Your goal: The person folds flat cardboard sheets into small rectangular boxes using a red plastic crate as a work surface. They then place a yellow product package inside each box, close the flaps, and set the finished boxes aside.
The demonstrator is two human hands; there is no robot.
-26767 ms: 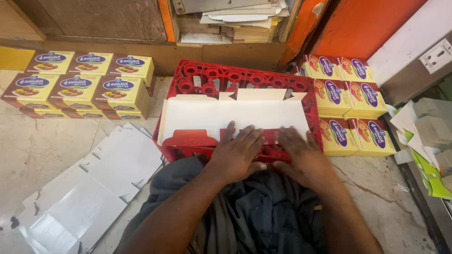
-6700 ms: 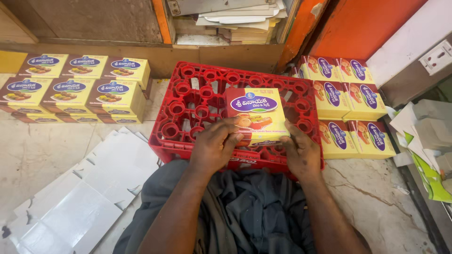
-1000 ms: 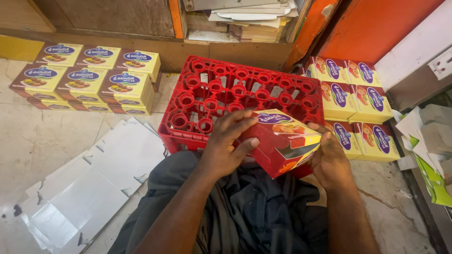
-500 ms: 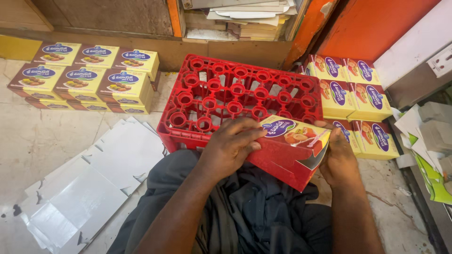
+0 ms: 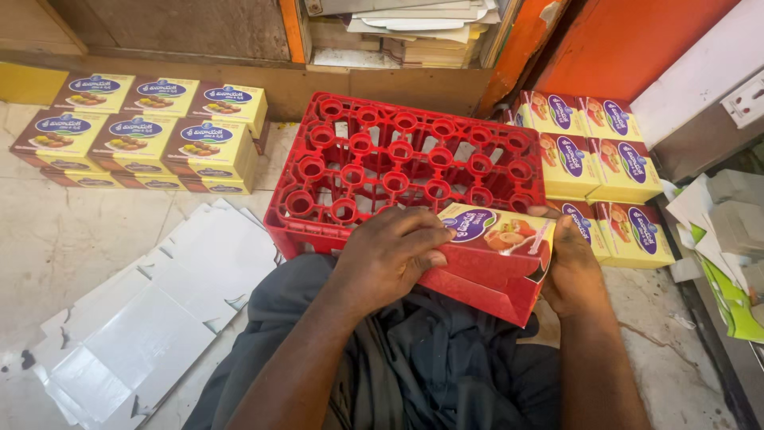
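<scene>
A folded cardboard box [image 5: 495,259], yellow on top with red sides, is tilted on its edge at the near right corner of an upturned red plastic crate [image 5: 406,163]. My left hand [image 5: 390,253] presses on the box's left end and top. Around its right end wraps my right hand [image 5: 573,267], thumb on the top edge. The box's underside faces me and one red flap hangs loose below.
Finished yellow boxes are stacked at the left [image 5: 139,131] and at the right of the crate [image 5: 593,171]. Flat white box blanks [image 5: 151,318] lie on the floor at the lower left. Papers sit on a shelf behind [image 5: 406,32]. Green-and-white sheets [image 5: 732,263] lie far right.
The box was flat cardboard on the crate long ago, then folded and upright. Over the last second it has tipped and slid toward the crate's near right corner in both hands.
</scene>
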